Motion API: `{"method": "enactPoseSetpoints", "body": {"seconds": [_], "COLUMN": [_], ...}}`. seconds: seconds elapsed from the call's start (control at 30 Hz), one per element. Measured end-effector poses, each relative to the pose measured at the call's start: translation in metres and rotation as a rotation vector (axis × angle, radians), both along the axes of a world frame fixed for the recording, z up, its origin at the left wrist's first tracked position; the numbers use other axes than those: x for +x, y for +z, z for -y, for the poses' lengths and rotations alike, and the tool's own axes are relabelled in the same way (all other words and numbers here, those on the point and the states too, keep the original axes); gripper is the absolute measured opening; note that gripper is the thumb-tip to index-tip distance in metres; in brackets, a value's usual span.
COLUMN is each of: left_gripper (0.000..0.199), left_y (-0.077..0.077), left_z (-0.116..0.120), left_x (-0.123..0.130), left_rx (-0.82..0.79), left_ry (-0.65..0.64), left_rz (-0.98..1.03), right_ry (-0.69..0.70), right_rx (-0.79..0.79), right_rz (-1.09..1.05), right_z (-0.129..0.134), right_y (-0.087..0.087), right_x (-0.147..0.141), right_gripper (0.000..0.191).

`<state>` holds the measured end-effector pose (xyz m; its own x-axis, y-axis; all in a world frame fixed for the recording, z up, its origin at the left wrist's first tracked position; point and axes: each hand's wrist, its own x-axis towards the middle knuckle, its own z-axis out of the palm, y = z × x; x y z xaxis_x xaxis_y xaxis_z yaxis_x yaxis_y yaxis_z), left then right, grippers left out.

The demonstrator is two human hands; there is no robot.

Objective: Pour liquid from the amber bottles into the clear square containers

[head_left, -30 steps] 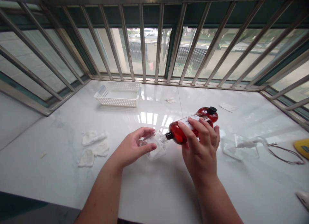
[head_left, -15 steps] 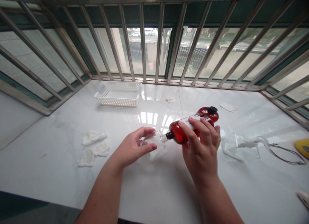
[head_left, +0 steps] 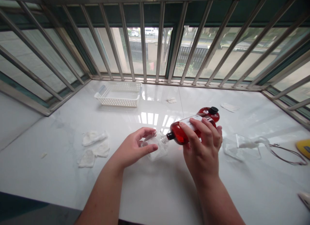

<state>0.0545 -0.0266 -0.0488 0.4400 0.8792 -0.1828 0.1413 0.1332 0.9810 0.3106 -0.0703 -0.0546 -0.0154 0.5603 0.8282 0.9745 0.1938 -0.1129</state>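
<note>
Right grip (head_left: 202, 147) wrapped round red plastic bottle (head_left: 180, 134), neck tilted left; left grip (head_left: 134, 148) pinching clear plastic packet (head_left: 157, 150).

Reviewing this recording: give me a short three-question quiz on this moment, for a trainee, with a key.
1. True or false: the right hand grips the red labelled bottle.
2. Multiple choice: what lies at the fingertips of the left hand?
A) a white basket
B) a clear plastic piece
C) a crumpled tissue
3. Fill in the blank: the second red bottle, just beyond the first, has a ____ cap.

Key: 1 true; 2 B; 3 black.
</note>
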Motion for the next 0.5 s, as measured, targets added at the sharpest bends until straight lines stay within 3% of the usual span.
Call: {"method": "enactPoseSetpoints", "body": {"seconds": [0.5], "left_gripper": [0.063], "left_y": [0.0021], "left_z": [0.0001], "left_x": [-0.0002], "left_rx": [0.000], "left_ry": [0.009], "left_rz": [-0.023], "right_ry": [-0.004], "right_rx": [-0.004], "right_rz": [-0.001], "right_z": [0.0002], "right_y": [0.0001], "right_x": [0.0004], "right_gripper": [0.054]}}
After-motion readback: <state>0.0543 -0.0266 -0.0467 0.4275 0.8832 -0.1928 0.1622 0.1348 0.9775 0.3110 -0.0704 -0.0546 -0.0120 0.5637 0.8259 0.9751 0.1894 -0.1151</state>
